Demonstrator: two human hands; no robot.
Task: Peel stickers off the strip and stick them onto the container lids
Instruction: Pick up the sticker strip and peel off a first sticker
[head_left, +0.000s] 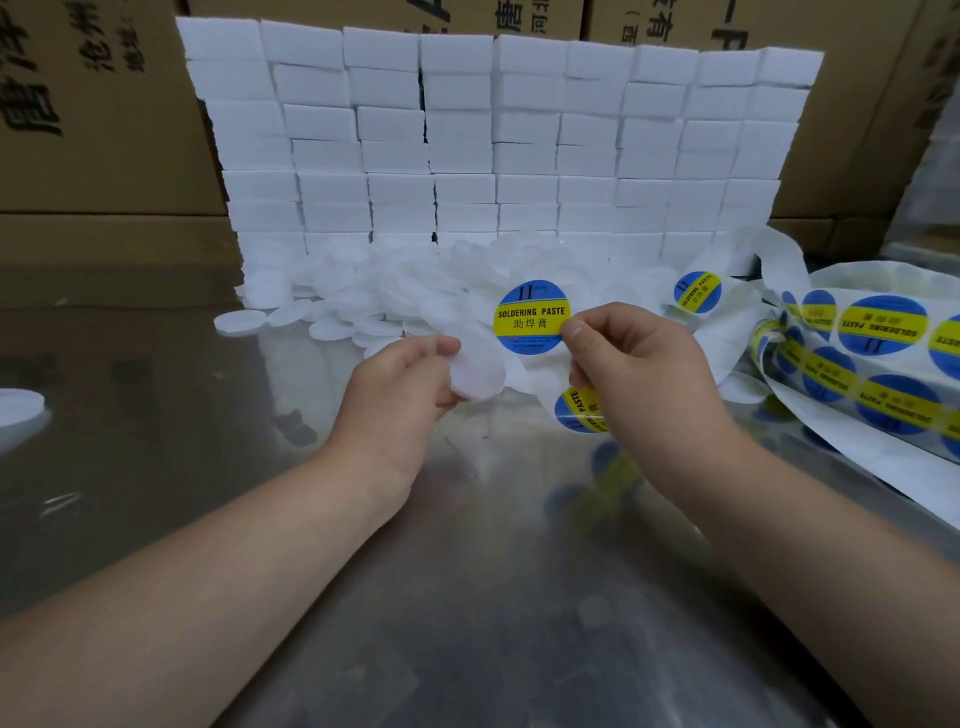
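Glossy sticker (531, 323), matt white plastic lid (478, 375), shiny metal table (467, 597).

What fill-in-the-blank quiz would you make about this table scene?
1. The right hand pinches a round sticker printed "SOLDERING ____".
2. The left hand holds a plain ____ lid.
3. The sticker strip lies to the person's ____.

Missing words: PASTE; white; right.
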